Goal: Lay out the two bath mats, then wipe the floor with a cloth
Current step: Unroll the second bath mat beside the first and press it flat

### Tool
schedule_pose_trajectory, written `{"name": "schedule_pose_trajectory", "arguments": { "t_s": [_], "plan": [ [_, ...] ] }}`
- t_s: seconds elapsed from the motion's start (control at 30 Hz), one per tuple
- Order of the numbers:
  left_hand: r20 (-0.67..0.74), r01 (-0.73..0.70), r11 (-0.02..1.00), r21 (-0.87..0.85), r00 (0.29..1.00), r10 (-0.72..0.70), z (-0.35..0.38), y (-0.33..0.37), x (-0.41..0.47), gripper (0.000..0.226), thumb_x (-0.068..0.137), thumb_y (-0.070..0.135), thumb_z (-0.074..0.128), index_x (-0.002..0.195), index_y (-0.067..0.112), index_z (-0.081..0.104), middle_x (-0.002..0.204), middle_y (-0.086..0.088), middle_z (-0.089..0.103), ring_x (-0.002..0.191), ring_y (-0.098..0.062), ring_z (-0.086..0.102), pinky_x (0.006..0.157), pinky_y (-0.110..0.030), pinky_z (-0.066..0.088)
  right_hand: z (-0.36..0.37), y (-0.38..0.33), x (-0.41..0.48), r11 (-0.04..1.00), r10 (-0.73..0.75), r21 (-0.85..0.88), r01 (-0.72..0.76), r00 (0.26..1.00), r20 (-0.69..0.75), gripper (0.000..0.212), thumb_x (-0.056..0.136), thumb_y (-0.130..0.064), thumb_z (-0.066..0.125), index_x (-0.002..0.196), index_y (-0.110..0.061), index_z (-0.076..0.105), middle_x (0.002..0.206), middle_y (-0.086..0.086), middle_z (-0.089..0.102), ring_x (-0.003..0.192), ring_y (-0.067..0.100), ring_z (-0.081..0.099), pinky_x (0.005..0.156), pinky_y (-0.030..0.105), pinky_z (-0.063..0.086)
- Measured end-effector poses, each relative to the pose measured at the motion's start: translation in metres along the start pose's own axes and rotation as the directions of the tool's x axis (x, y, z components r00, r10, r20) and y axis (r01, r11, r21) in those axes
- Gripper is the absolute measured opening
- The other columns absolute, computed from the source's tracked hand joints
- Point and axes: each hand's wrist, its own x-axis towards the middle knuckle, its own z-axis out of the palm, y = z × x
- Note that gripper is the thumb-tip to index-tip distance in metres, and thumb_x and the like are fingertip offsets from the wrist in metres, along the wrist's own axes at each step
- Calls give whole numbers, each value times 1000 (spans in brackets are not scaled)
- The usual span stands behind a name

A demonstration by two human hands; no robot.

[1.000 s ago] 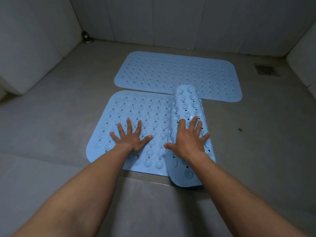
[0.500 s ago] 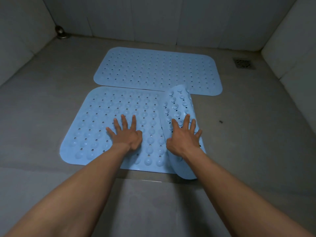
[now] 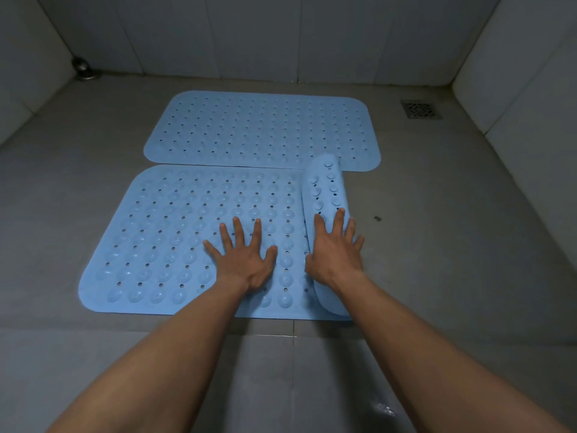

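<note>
Two light blue perforated bath mats lie on the grey tiled floor. The far mat (image 3: 262,129) is fully flat. The near mat (image 3: 175,232) is flat except its right end, which is still curled into a roll (image 3: 326,185) showing suction cups. My left hand (image 3: 242,257) presses flat on the near mat, fingers spread. My right hand (image 3: 335,248) lies palm down on the curled roll, fingers spread over it. No cloth is in view.
A square floor drain (image 3: 421,109) sits at the far right. A small metal fitting (image 3: 81,68) stands in the far left corner. White tiled walls (image 3: 281,35) enclose three sides. A small dark speck (image 3: 377,218) lies right of the roll.
The roll has been pushed further right and is narrower, so more of the near mat lies flat. Both hands have shifted right with it.
</note>
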Motion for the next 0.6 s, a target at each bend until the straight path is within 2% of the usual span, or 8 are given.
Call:
{"name": "schedule_pose_trajectory", "arguments": {
  "t_s": [0.13,0.2,0.3,0.4,0.6],
  "plan": [
    [-27,-73,997,6,997,73,6,23,1,76,91,76,2,154,39,-19,161,-8,-31,147,-36,-31,111,-70,-18,-1,14,-1,999,29,21,-29,1000,-11,88,94,-49,51,157,-19,-3,161,25,-17,149,43,-12,117,63,4],
    [-11,-85,996,13,996,85,9,37,5,75,93,74,2,156,37,-17,162,-9,-29,147,-37,-30,112,-71,-16,-4,21,0,999,53,14,-52,998,-26,90,94,-53,51,157,-15,-1,161,26,-12,149,42,-6,118,60,9],
    [-11,-52,998,21,999,53,13,52,9,73,96,69,5,156,33,-18,163,-12,-27,147,-42,-28,112,-72,-13,-10,31,1,999,44,7,-44,998,-36,82,96,-32,53,157,-10,3,163,23,-7,148,42,4,118,55,20],
    [-36,-52,999,17,998,52,16,59,6,68,99,64,5,156,34,-18,163,-14,-26,147,-44,-27,112,-72,-12,-15,43,1,998,51,28,-50,999,-5,85,93,-17,54,157,-7,-1,162,24,-7,147,44,9,118,52,23],
    [-31,-229,971,66,972,232,18,90,2,65,99,66,4,156,41,-13,165,-7,-23,149,-37,-26,110,-69,-18,-16,73,-1,998,46,34,-44,997,-65,86,94,-5,51,157,-8,-8,161,27,2,146,42,17,115,51,30]
  ]
}}
